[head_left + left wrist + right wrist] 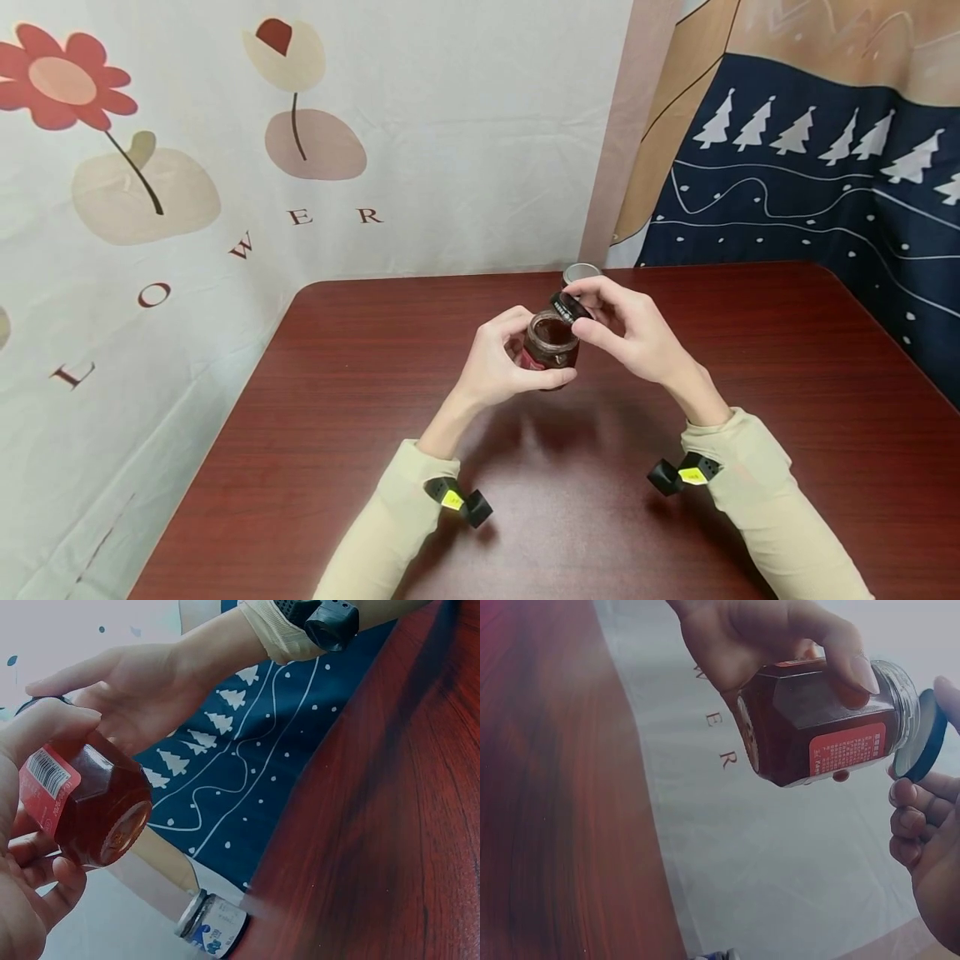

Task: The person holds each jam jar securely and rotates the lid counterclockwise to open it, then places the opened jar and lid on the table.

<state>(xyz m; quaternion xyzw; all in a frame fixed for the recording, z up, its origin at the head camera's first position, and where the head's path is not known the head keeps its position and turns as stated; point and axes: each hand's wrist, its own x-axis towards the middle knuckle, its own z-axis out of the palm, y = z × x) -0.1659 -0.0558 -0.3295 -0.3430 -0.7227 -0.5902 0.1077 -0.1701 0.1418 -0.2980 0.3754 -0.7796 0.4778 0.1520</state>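
My left hand [501, 357] grips a faceted glass jar [795, 727] of dark red-brown contents, with a red label [847, 750] on its side. The jar's mouth is uncovered and faces up in the head view. Between the thumb and fingers of my right hand [626, 329] a black lid [570, 307] is pinched. The lid is tilted at the jar's rim, its pale inner side turned toward the mouth in the right wrist view. In the left wrist view, the jar's base and a barcode on the label show, while the lid is mostly hidden behind the left thumb.
A second, smaller jar [215, 924] with a blue-and-white label stands at the table's far edge, partly behind my right hand in the head view. The dark red wooden table [337, 417] meets a hanging cloth with flower prints [465, 167] and a navy tree-patterned cloth [787, 192].
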